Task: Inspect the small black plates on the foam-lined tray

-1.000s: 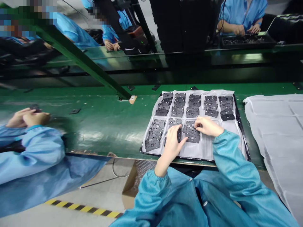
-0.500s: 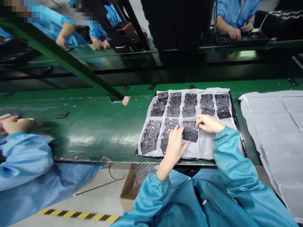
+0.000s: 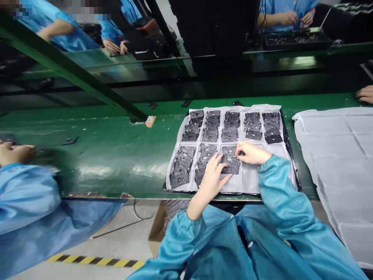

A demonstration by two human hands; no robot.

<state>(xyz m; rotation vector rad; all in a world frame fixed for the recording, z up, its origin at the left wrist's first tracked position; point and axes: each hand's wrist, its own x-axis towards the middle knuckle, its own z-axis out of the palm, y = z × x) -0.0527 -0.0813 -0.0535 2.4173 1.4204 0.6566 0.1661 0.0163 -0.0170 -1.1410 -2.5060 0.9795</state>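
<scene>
A white-lined tray (image 3: 247, 182) with ten compartments lies before me, most holding overlapping thin black plates with small holes. In the front middle compartment, the nearest black plate (image 3: 233, 168) overlaps the others. My left hand (image 3: 211, 174) reaches over from the left, fingers stretched and thumb apart. Its fingertips touch the left side of that plate, with the thumb by its lower edge. At the plate's upper right corner, my right hand (image 3: 251, 153) has its fingers curled into a pinch; what is between the fingertips is hidden.
Another white-lined tray (image 3: 335, 175) lies on the right. Loose black pieces (image 3: 70, 141) rest on the green bench (image 3: 116, 155). A co-worker's hand (image 3: 17, 153) is at far left, another hand (image 3: 365, 94) at the right edge. A slanted green post (image 3: 87, 83) stands behind. More co-workers sit opposite.
My right hand has shifted slightly left, onto the corner of the nearest plate. My left fingers now reach farther over that plate. A co-worker's hand has appeared at the right edge.
</scene>
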